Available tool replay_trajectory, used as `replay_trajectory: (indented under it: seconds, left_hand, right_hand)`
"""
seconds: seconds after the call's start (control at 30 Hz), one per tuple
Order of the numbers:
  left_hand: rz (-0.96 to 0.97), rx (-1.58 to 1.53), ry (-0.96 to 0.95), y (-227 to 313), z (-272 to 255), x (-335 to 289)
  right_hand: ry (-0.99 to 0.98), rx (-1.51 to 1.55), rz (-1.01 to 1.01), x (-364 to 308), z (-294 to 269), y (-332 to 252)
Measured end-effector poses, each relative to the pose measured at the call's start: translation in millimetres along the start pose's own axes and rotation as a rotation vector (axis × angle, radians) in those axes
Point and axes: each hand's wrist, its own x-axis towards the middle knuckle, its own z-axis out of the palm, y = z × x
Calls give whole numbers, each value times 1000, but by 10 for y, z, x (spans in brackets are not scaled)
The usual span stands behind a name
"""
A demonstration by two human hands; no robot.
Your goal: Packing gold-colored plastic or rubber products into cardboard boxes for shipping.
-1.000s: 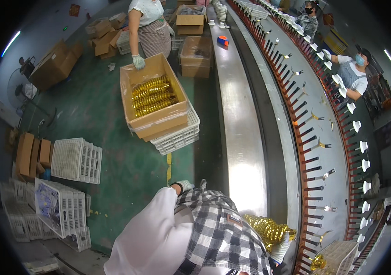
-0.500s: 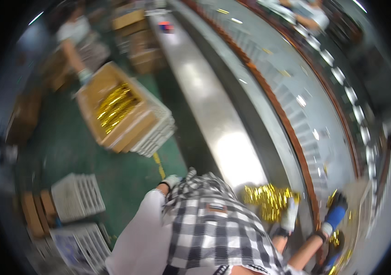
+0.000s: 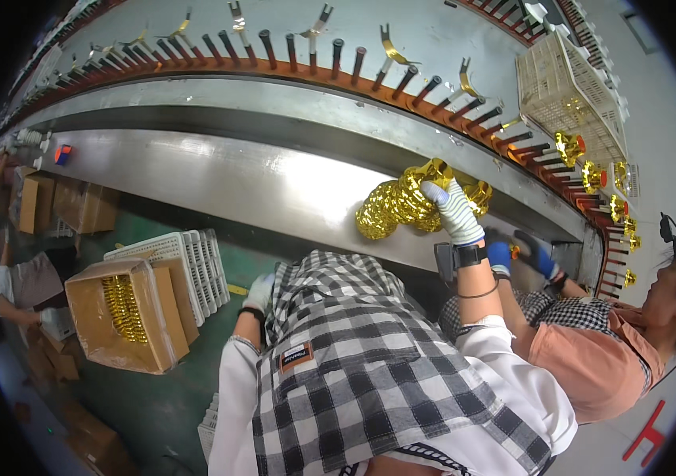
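On the bare metal ledge (image 3: 274, 174) lies a bunch of shiny gold, crinkled cup-like pieces (image 3: 393, 208), stacked into one another. My right hand (image 3: 457, 213), in a striped white glove, reaches over the bunch from the right. Its fingers are closed on a gold piece with a round opening at the top of the bunch. More gold shows just right of the glove. Down at the left edge of my checked apron (image 3: 354, 365) is my left hand (image 3: 259, 293), also gloved. Its fingers are partly hidden against the cloth.
Beyond the ledge runs an orange-edged rail (image 3: 298, 73) with upright dark pegs. A co-worker in blue gloves (image 3: 499, 258) works close on my right. A carton (image 3: 165, 297) of gold pieces stands at left, against white crates (image 3: 209, 274). Another crate (image 3: 568, 95) sits far right.
My view has swung round, so the ledge now runs across in front of me. My right hand stays at the gold pieces, and my left hand stays beside the apron.
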Motion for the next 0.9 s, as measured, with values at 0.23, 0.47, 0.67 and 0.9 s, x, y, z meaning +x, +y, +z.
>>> replay_trajectory:
  seconds: [0.23, 0.47, 0.67, 0.9]
  left_hand:
    - [-178, -555, -585, 2153, 771, -363]
    - [-543, -1286, -577, 2916, 1817, -737]
    - [-440, -1135, -589, 2683, 1675, -649]
    - [-576, -1127, -448, 2129, 1667, -818]
  right_hand:
    - [-14, 5, 63, -419, 8, -251]
    - [37, 37, 81, -708, 39, -239]
    - [-54, 23, 59, -616, 374, -341]
    - [-124, 36, 110, -914, 534, -197]
